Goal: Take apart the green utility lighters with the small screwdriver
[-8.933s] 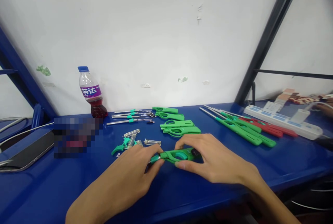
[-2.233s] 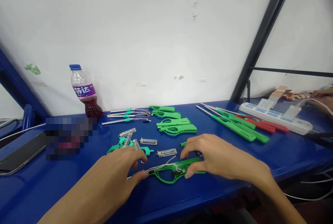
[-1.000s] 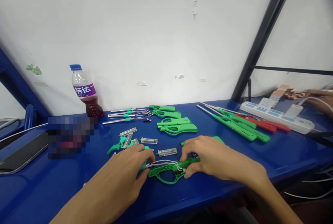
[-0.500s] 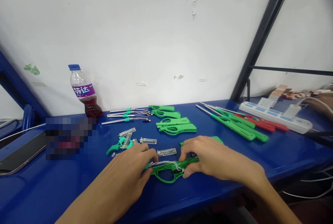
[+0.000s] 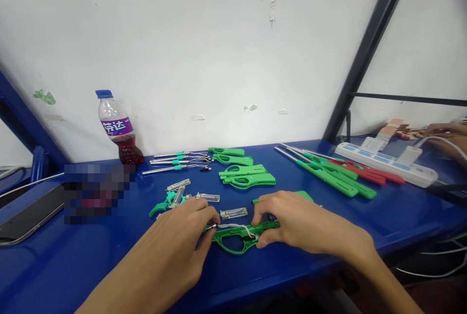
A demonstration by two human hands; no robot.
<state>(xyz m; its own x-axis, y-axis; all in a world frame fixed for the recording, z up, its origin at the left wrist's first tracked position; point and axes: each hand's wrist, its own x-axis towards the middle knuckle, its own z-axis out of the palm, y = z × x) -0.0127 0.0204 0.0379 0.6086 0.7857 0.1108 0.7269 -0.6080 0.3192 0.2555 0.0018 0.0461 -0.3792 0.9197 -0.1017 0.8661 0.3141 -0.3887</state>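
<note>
My right hand [image 5: 292,221] is closed on the rear of a green lighter handle shell [image 5: 228,232], with thumb and fingers on either side. The shell lies low over the table with its trigger guard toward me. At its front end my left hand [image 5: 182,238] pinches a lighter nozzle [image 5: 211,227], mostly hidden by the fingers. White wires [image 5: 239,227] run from the nozzle into the shell, to a small black part [image 5: 248,238]. Just behind the shell lies a clear fuel tank [image 5: 234,213]. Another green piece [image 5: 302,195] shows behind my right hand.
Metal nozzles with wires [image 5: 165,170] and green handle shells [image 5: 251,180] lie farther back. Teal triggers [image 5: 160,208] and clear tanks are left of centre. Assembled green lighters [image 5: 333,180] and red ones [image 5: 368,173], a power strip [image 5: 386,164], a bottle [image 5: 120,131] and another person's hand [image 5: 448,134] surround them.
My left fingers have shifted slightly, and the nozzle's metal end now shows between the fingertips. The wires sit a little differently. My right hand has hardly moved. The other person's hand shifted.
</note>
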